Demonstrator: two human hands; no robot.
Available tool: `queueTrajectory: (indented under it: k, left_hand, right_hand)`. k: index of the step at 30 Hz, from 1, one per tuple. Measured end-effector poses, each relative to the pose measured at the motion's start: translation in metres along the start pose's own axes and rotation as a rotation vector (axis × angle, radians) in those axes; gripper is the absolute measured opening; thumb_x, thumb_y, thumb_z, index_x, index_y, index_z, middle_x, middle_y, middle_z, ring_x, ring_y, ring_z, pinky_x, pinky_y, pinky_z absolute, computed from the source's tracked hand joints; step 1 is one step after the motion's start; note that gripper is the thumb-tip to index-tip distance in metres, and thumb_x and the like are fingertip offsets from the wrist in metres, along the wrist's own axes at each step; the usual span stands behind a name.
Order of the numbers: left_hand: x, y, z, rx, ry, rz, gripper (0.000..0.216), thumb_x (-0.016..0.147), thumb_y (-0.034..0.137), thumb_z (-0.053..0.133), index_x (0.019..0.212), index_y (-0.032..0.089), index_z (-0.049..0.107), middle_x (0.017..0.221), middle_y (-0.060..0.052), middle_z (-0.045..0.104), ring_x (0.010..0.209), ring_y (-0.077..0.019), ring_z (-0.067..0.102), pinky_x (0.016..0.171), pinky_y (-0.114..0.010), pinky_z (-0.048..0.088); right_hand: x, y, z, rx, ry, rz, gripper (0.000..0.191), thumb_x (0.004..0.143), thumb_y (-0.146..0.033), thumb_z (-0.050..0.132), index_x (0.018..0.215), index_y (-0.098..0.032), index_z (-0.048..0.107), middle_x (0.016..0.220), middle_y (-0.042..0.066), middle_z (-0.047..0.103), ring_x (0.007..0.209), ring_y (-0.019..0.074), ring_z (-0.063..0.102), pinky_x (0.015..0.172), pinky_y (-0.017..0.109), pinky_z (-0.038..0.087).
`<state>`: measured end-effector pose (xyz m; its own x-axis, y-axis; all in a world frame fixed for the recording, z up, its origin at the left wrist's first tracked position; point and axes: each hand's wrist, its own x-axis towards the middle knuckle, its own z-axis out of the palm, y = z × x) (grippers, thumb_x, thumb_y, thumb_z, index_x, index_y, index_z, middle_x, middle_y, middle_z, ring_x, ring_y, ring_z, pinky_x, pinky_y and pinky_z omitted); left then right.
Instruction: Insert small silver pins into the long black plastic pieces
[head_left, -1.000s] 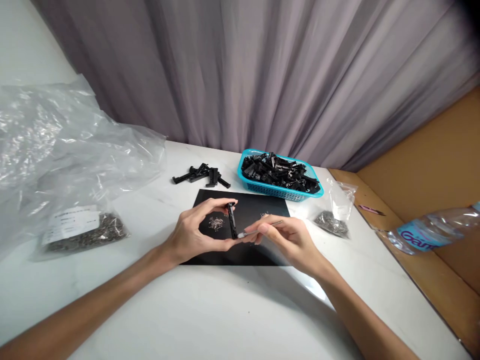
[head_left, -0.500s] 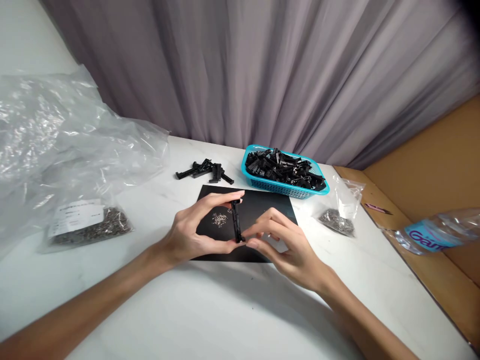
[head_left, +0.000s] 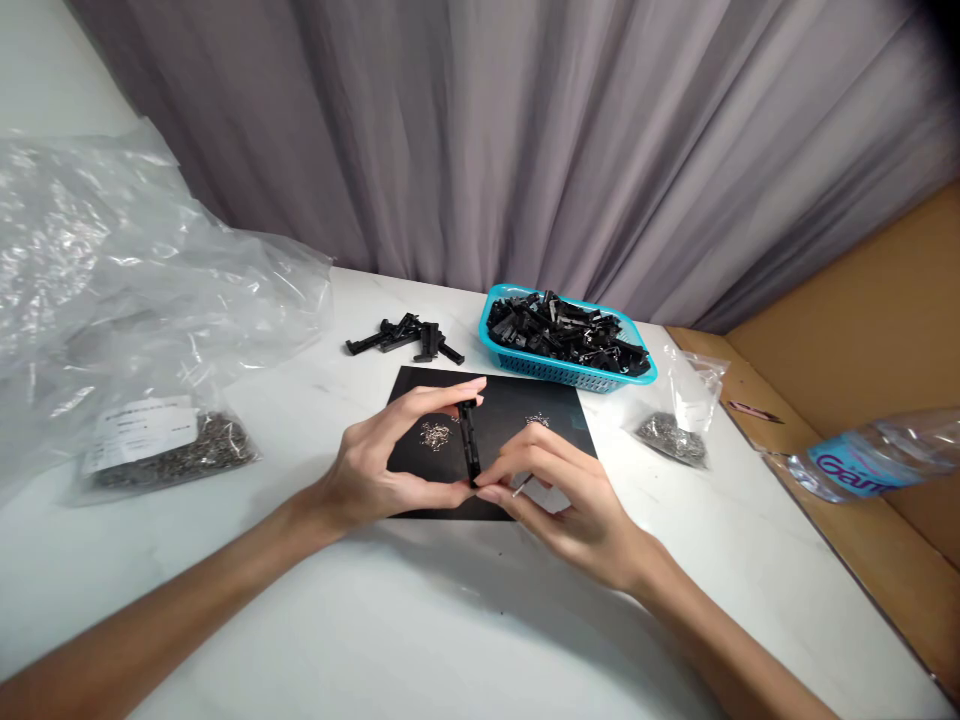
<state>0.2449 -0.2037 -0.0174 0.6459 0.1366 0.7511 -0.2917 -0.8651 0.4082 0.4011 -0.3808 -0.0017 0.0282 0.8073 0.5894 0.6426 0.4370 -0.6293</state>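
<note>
My left hand (head_left: 379,465) holds a slim black plastic strip (head_left: 469,442) upright, pinched between forefinger at its top and thumb at its bottom. My right hand (head_left: 559,490) touches the strip's lower end with thumb and forefinger. A thin metal tool (head_left: 523,486) lies tucked under the curled right fingers. Both hands hover over a black mat (head_left: 517,405) bearing two small heaps of tiny metal pieces (head_left: 435,434).
A turquoise basket (head_left: 525,366) full of black plastic parts stands behind the mat, with a loose pile of black strips (head_left: 405,339) to its left. Bags of metal pieces lie at left (head_left: 169,448) and right (head_left: 670,437). A big clear plastic bag (head_left: 112,270) and a water bottle (head_left: 874,455) flank the table.
My right hand has turned the thin tool away from the strip and tucked it under the fingers, and its fingertips now press the strip's lower end. The left hand keeps its grip.
</note>
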Motion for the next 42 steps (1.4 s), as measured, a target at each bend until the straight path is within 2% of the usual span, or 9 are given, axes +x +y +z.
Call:
queueTrajectory:
  k: [3, 5, 9, 11, 14, 16, 19, 27, 42]
  left_hand:
    - [0.0, 0.0, 0.001, -0.005, 0.01, -0.005, 0.083, 0.075, 0.024, 0.088, 0.149, 0.026, 0.05, 0.141, -0.01, 0.067, 0.113, -0.027, 0.073, 0.101, -0.044, 0.064]
    - [0.0, -0.001, 0.001, 0.001, 0.014, -0.017, 0.083, 0.075, 0.025, 0.088, 0.149, 0.027, 0.05, 0.141, -0.01, 0.067, 0.112, -0.0263, 0.074, 0.101, -0.043, 0.064]
    - [0.002, -0.003, 0.003, 0.049, 0.004, -0.015, 0.082, 0.074, 0.031, 0.09, 0.147, 0.026, 0.052, 0.134, -0.01, 0.07, 0.108, -0.0253, 0.074, 0.098, -0.042, 0.064]
    - [0.003, -0.005, 0.003, 0.084, -0.009, -0.012, 0.078, 0.075, 0.032, 0.089, 0.144, 0.025, 0.055, 0.127, -0.009, 0.072, 0.103, -0.0239, 0.074, 0.095, -0.04, 0.065]
    - [0.005, -0.007, 0.003, 0.123, -0.026, -0.016, 0.07, 0.076, 0.032, 0.087, 0.14, 0.023, 0.058, 0.12, -0.008, 0.073, 0.097, -0.0219, 0.074, 0.089, -0.037, 0.065]
    - [0.006, -0.009, 0.003, 0.129, -0.033, -0.021, 0.068, 0.077, 0.032, 0.086, 0.138, 0.022, 0.059, 0.117, -0.008, 0.073, 0.096, -0.0215, 0.073, 0.087, -0.037, 0.064]
    - [0.006, -0.011, 0.003, 0.123, -0.033, -0.026, 0.066, 0.077, 0.031, 0.085, 0.137, 0.022, 0.06, 0.115, -0.008, 0.073, 0.094, -0.0213, 0.073, 0.086, -0.036, 0.064]
    - [0.005, -0.012, 0.002, 0.122, -0.023, -0.018, 0.065, 0.078, 0.034, 0.086, 0.137, 0.022, 0.06, 0.114, -0.008, 0.073, 0.093, -0.0208, 0.072, 0.086, -0.036, 0.064]
    - [0.003, -0.014, 0.001, 0.127, 0.02, 0.021, 0.066, 0.071, 0.024, 0.088, 0.133, 0.021, 0.063, 0.111, -0.007, 0.075, 0.09, -0.0211, 0.073, 0.081, -0.034, 0.063]
  right_hand:
    - [0.0, -0.001, -0.002, 0.018, 0.028, 0.021, 0.011, 0.1, -0.02, 0.063, 0.107, -0.022, 0.071, 0.094, 0.004, 0.067, 0.085, 0.0168, 0.063, 0.074, 0.031, 0.056]
    - [0.0, -0.002, -0.004, -0.011, 0.072, 0.04, 0.018, 0.105, -0.021, 0.054, 0.11, -0.022, 0.071, 0.096, 0.006, 0.066, 0.088, 0.0179, 0.063, 0.076, 0.033, 0.056]
    - [-0.002, 0.0, -0.009, -0.203, 0.173, 0.021, 0.033, 0.109, -0.025, 0.039, 0.116, -0.023, 0.071, 0.108, 0.01, 0.066, 0.1, 0.0223, 0.062, 0.088, 0.041, 0.053]
    - [-0.003, 0.003, -0.01, -0.223, 0.183, 0.028, 0.034, 0.11, -0.027, 0.038, 0.113, -0.023, 0.072, 0.1, 0.008, 0.068, 0.091, 0.0209, 0.063, 0.084, 0.04, 0.053]
    - [-0.003, 0.005, -0.008, -0.048, 0.172, 0.109, 0.03, 0.109, -0.029, 0.043, 0.102, -0.022, 0.072, 0.082, 0.003, 0.068, 0.071, 0.0153, 0.064, 0.067, 0.032, 0.054]
    - [-0.002, 0.004, -0.006, 0.072, 0.162, 0.156, 0.023, 0.107, -0.03, 0.052, 0.096, -0.022, 0.071, 0.08, 0.001, 0.071, 0.068, 0.014, 0.067, 0.063, 0.028, 0.055]
    - [-0.001, 0.004, -0.004, 0.11, 0.152, 0.176, 0.018, 0.103, -0.031, 0.059, 0.094, -0.022, 0.071, 0.081, 0.002, 0.074, 0.072, 0.0151, 0.071, 0.064, 0.028, 0.058]
    - [-0.002, 0.009, -0.003, 0.081, 0.128, 0.154, 0.018, 0.104, -0.031, 0.058, 0.099, -0.022, 0.074, 0.083, 0.002, 0.076, 0.075, 0.017, 0.073, 0.067, 0.032, 0.059]
    - [0.0, 0.01, 0.002, 0.334, 0.068, 0.275, 0.021, 0.104, -0.028, 0.059, 0.104, -0.021, 0.079, 0.086, 0.004, 0.08, 0.082, 0.0186, 0.077, 0.077, 0.034, 0.062]
